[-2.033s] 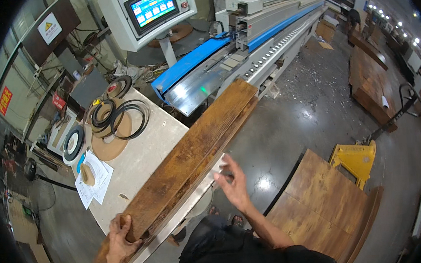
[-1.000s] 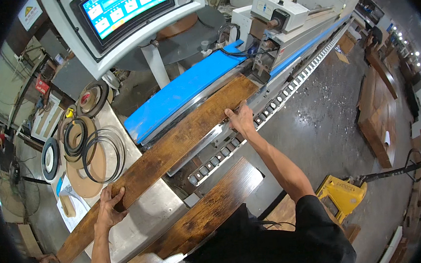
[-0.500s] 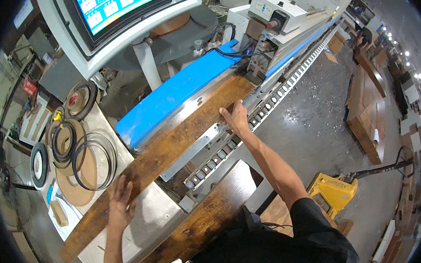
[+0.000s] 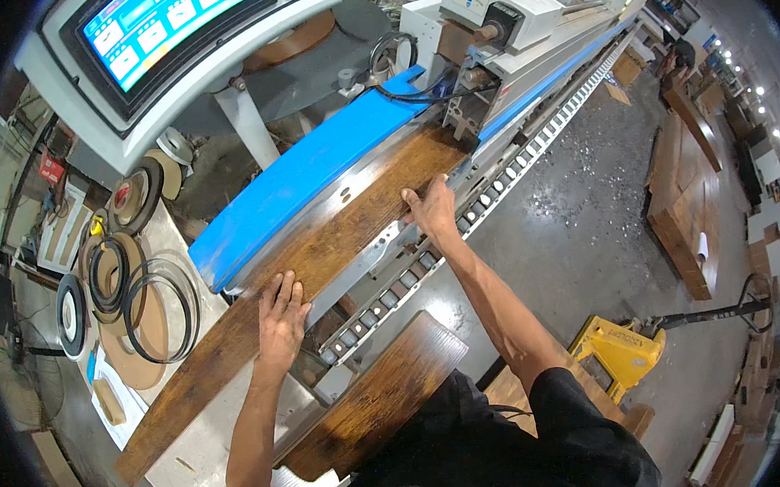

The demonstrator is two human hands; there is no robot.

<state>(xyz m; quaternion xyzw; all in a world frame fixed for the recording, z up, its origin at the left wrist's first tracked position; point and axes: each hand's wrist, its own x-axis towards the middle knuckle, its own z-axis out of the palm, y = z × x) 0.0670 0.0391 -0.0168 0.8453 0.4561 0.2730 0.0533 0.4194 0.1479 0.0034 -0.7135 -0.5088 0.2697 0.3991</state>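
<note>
A long brown wood-grain board (image 4: pixel 352 219) slants across the steel machine bed, its far end at the machine head and its near end over the pale side table. My left hand (image 4: pixel 283 328) lies on the board's middle, fingers stretched out over its top face. Farther along, my right hand (image 4: pixel 433 211) holds the near edge, thumb on top; some of its fingers are hidden. Behind the board runs a blue guard plate (image 4: pixel 304 177). A second brown board (image 4: pixel 383 398) lies just in front of my body.
Edge-band rolls (image 4: pixel 146 306) and loose black coils crowd the side table (image 4: pixel 189 475). A control screen (image 4: pixel 176 32) stands at upper left. The white machine head (image 4: pixel 505 14) and a roller track (image 4: pixel 495 191) reach far right. A yellow pallet jack (image 4: pixel 619 354) and stacked boards (image 4: pixel 682 214) are at right.
My left hand has moved right and forward along the board, its fingers now near the board's middle. The right hand still holds the near edge. My view has shifted slightly.
</note>
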